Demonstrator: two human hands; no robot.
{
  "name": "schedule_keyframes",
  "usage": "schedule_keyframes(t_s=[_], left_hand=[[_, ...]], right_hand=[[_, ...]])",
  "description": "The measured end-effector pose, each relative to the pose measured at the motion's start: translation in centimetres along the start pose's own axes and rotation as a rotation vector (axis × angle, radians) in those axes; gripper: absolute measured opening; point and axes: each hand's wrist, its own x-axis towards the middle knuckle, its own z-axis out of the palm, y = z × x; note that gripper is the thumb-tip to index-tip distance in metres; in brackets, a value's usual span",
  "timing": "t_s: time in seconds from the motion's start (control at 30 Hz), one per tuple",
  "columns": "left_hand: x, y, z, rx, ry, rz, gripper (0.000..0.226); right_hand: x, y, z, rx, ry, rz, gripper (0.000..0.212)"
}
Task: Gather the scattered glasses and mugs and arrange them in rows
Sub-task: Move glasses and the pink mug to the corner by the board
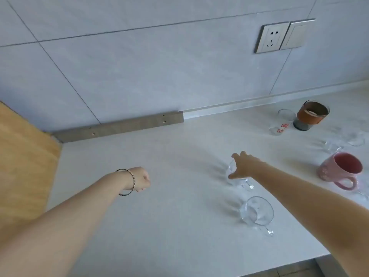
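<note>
Matt pale stone-look counter (139, 226), clear glass mug (257, 211), glossy pink ceramic mug (339, 172), wooden board (24, 156)

The right hand (242, 165) covers most of a clear glass mug (237, 179), so only its handle and part of its rim show. Far to the right, some clear glasses (339, 143) are so blurry that I cannot count them. The picture's edge cuts one off. A small glass (282, 121) has red marks too tiny to read. The left hand (140, 178) curls, hiding its fingers.
</note>
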Motion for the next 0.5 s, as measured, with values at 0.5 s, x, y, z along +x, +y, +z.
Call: schedule_keyframes(t_s=[0.5], left_hand=[[0.5, -14.5, -2.4, -0.052, 0.076, -0.115, 0.019]], right_hand=[[1.2, -12.0, -1.3, -0.145, 0.05, -0.097, 0.078]])
